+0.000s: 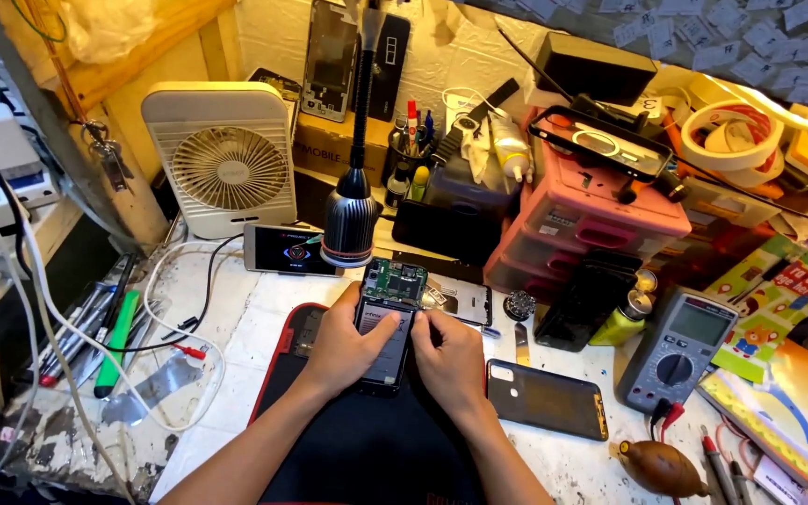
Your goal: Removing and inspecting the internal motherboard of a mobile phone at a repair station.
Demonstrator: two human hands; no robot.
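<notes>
Bottom centre of frame: both forearms rise over a dark work mat (pixel 367 440), where the left hand (pixel 343 348) wraps its fingers round the left edge of an opened phone (pixel 387 327) with the thumb laid across its battery, and the right hand (pixel 451 360) curls against the phone's right edge, fingertips bunched at its side. Just right of the hands lies a dark phone back cover (pixel 546 398), with a grey multimeter (pixel 680 348) beyond it at right. Further back, upper centre, a gooseneck lamp (pixel 350 224) hangs over the phone's exposed green board, a lit phone (pixel 290 250) lies left of it, and a white desk fan (pixel 226 159) stands upper left.
</notes>
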